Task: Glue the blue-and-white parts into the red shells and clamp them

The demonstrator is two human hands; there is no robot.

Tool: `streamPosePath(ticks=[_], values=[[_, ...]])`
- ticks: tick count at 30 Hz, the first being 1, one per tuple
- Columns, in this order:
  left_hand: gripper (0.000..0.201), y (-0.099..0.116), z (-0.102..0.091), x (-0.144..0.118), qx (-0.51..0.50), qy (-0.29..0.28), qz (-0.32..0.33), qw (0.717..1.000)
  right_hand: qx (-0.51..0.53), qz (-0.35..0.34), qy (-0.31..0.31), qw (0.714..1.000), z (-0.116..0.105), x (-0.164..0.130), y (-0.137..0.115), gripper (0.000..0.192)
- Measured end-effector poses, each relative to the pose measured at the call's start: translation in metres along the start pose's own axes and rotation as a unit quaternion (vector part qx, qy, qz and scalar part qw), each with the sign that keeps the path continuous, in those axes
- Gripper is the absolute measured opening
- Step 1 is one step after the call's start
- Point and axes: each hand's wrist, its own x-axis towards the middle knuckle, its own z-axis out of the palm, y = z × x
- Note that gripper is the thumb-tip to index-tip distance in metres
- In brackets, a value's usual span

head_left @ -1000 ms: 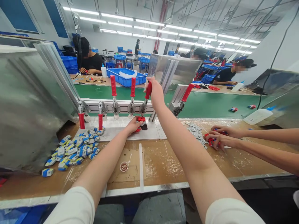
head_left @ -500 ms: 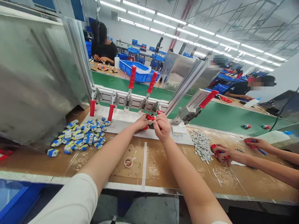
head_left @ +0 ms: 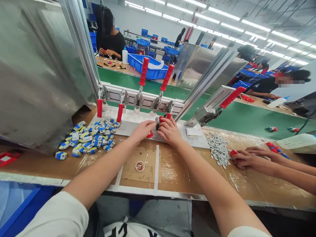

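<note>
At the row of toggle clamps, my left hand reaches in from the left, its fingers closed at a small red and dark part. My right hand curls its fingers over the same part from the other side, hiding much of it. Right behind those fingers is the red handle of the rightmost clamp in the row, pointing down. A small red piece shows under my left hand. The metal base plate runs beneath both hands.
Blue, white and yellow blocks are heaped on the left. Grey pieces lie in a pile on the right, beside a co-worker's hands. A small cup with swabs stands in front. Another red-handled clamp rises at right.
My right hand has opened from a fist at the clamp handle and laid its fingers over the small part. The view has shifted slightly. The co-worker's hands have come together.
</note>
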Motion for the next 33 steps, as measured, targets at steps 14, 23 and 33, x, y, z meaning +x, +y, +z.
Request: streamPosePath(ticks=[14, 23, 33], values=[[0.047, -0.002, -0.021, -0.044, -0.240, -0.045, -0.105, 0.964, 0.190, -0.111, -0.149, 0.964, -0.003, -0.016, -0.120, 0.043], [0.035, -0.009, -0.011, -0.045, -0.227, -0.079, -0.128, 0.962, 0.103, -0.137, -0.104, 0.980, 0.002, -0.011, -0.124, 0.040], [0.038, -0.019, -0.012, -0.054, 0.163, -0.036, 0.088, 0.982, 0.282, -0.048, -0.125, 0.950, 0.003, -0.017, -0.119, 0.041]])
